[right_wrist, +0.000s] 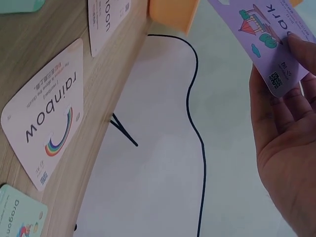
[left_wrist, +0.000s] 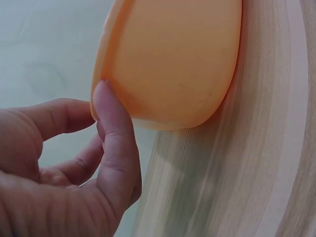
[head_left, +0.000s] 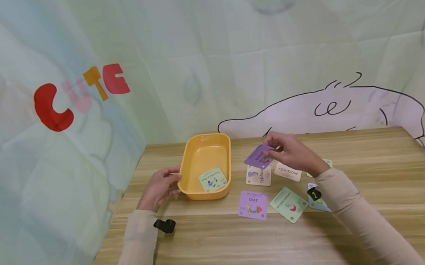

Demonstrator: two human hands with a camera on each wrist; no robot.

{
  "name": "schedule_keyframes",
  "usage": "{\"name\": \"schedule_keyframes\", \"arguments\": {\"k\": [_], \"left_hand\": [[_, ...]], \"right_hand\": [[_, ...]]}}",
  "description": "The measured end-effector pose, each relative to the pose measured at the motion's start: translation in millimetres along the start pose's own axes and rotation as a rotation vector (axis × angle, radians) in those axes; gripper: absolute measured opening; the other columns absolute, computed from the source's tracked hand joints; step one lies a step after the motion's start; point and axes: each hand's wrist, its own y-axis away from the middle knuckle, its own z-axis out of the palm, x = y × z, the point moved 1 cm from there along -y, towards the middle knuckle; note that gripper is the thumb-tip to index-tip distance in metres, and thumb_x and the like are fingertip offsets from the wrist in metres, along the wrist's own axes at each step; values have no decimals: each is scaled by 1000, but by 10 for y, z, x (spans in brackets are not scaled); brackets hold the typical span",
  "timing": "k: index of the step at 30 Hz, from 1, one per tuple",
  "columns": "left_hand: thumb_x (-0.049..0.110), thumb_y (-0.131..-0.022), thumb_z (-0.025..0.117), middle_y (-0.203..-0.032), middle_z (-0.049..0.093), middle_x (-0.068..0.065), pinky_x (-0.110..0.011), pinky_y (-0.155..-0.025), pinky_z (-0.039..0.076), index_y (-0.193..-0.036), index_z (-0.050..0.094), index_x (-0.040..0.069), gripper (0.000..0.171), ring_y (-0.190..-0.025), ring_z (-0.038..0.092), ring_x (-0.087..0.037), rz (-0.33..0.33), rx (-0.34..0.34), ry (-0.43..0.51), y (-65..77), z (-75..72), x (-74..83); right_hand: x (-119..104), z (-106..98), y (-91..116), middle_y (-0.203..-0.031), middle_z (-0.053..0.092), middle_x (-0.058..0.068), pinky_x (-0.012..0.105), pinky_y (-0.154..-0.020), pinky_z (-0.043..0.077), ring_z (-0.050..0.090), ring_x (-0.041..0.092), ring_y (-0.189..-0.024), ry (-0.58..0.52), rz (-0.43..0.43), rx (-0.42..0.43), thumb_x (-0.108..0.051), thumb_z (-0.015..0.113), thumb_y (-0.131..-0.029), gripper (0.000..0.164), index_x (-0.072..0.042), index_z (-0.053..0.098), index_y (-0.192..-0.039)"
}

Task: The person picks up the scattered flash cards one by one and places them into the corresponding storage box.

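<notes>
My left hand (head_left: 160,188) pinches the rim of a yellow-orange plastic tray (left_wrist: 168,64) at its near left side, thumb inside and fingers outside. One green "Teachers' Day" card (head_left: 213,179) lies face up in the tray. In my right hand (head_left: 292,151) is a purple card (right_wrist: 269,42) with a pavilion and trees, its word ending in "ark", pinched between thumb and fingers. That card is raised over the table, to the right of the tray, and overlaps the "typhoon" card (head_left: 258,175) in the head view. Just under the right hand lies the "rainbow" card (head_left: 288,171).
Nearer on the wooden table (head_left: 206,241) lie a purple "zoo" card (head_left: 252,205), a green festival card (head_left: 289,204) and a blue card (head_left: 317,201) partly hidden by the right wrist. A green "Dragon" card (right_wrist: 22,212) sits beyond the wrist. A printed cloth (head_left: 200,67) hangs behind.
</notes>
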Motion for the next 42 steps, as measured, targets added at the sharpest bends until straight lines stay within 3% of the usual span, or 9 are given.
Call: {"name": "schedule_keyframes", "arguments": {"k": [12,21,34,42], "left_hand": [[13,-102,60,-132,58,-20,-28,-72,60,-139,55,0,40,-99,65,-23,5,-8,-2,0,5,-10],[12,-102,60,-132,58,-20,-27,-71,60,-138,55,0,39,-96,67,-22,1,-10,3,1,4,4],[14,-102,60,-134,57,-20,-28,-73,60,-140,54,1,40,-99,63,-22,-1,-10,-1,-2,2,10],[14,-102,61,-131,58,-19,-28,-71,60,-138,56,0,39,-96,63,-21,-1,2,-4,-9,4,1]], "right_hand": [[-60,139,-71,-104,73,5,39,-83,59,70,22,-95,-50,4,-16,-10,70,-96,12,-12,63,-105],[-92,241,-109,-102,73,4,36,-82,60,70,21,-96,-77,-49,-17,-10,71,-95,11,-11,63,-103],[-162,338,-155,-103,71,2,41,-86,58,68,20,-97,-76,-51,-6,-7,70,-95,12,-14,63,-102],[-208,399,-179,-104,72,3,41,-84,59,69,24,-97,-103,-95,-21,-3,69,-94,12,-13,64,-100]]}}
